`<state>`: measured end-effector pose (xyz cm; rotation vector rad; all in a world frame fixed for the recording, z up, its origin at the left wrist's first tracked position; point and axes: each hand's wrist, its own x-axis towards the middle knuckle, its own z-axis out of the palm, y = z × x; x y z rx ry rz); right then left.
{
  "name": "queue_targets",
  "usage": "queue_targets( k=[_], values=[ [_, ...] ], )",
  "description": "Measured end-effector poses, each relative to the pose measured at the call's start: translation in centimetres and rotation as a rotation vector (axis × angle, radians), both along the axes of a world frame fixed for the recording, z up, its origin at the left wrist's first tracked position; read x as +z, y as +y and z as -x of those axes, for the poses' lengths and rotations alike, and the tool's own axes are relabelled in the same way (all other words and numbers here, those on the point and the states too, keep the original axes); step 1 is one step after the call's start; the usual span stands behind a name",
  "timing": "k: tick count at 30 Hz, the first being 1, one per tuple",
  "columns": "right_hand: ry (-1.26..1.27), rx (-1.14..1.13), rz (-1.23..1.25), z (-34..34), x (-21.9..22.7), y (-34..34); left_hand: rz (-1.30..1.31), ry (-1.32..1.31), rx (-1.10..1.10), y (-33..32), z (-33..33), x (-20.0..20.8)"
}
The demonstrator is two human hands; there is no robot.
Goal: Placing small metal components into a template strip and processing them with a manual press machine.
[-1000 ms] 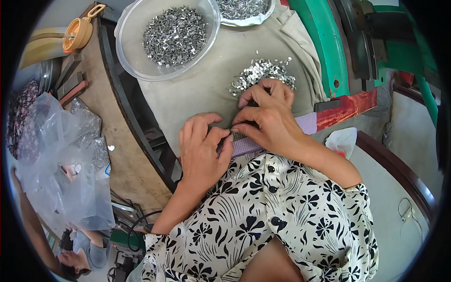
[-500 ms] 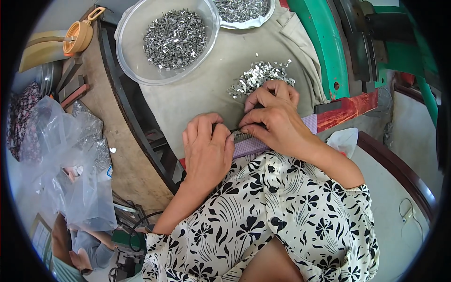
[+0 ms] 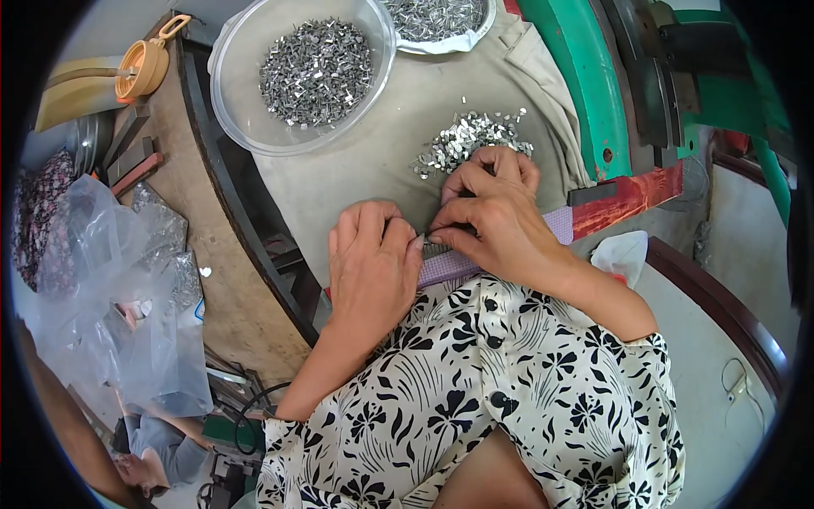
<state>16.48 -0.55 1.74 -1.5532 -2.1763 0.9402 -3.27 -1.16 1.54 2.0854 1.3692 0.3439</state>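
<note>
My left hand (image 3: 373, 259) and my right hand (image 3: 500, 212) meet fingertip to fingertip at the near edge of the cloth-covered table. Right thumb and index finger are pinched together over a narrow strip of small metal bits (image 3: 434, 249); whatever they grip is too small to make out. The left fingers are curled, thumb against index beside that strip, their contents hidden. Just beyond the right knuckles lies a loose pile of small shiny metal pieces (image 3: 471, 140). A purple checked cloth (image 3: 449, 265) runs along the edge under my wrists.
A clear plastic bowl (image 3: 222, 93) of small metal pieces stands far left, beside a second container (image 3: 462, 42) of them. A green machine frame (image 3: 589, 85) rises at the right. Clear plastic bags (image 3: 161, 356) lie on the wooden bench at left; another person (image 3: 161, 450) sits beyond.
My right fingertips have shifted slightly left, closer to the left thumb, and cover the thin gap between the hands. At lower left, the other person's arm has moved.
</note>
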Motion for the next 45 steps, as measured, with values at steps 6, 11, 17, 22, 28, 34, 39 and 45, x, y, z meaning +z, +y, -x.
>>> queue_targets(
  k=[6, 11, 17, 22, 28, 34, 39, 45],
  values=[
    [0.025, -0.038, -0.034, 0.1, -0.2, 0.1, -0.006, -0.016, -0.012, 0.7, 0.5, -0.1],
    [0.045, 0.021, -0.060, 0.0, -0.1, 0.5, -0.034, -0.008, -0.001, 0.6, 0.6, 0.2],
    [-0.050, -0.027, -0.055, -0.2, 0.2, -0.3, -0.054, -0.021, -0.040, 0.3, 0.4, -0.8],
    [-0.020, -0.035, -0.043, -0.5, 0.1, -0.1, -0.002, -0.024, -0.026, 0.3, -0.2, 0.0],
    [-0.034, -0.046, -0.085, -0.5, 0.1, -0.4, -0.030, -0.048, -0.049, 0.7, 0.4, -0.5],
    [0.077, -0.009, -0.054, -0.2, -0.3, 0.3, 0.005, -0.040, -0.101, 1.4, 1.4, 0.7],
    [0.066, -0.052, -0.012, -0.3, 0.0, 0.1, 0.036, -0.071, -0.072, 1.5, 1.0, 0.3],
    [0.047, -0.024, -0.024, -1.1, 0.0, -0.1, 0.041, -0.090, -0.066, 1.3, 0.9, 0.0]
  ],
)
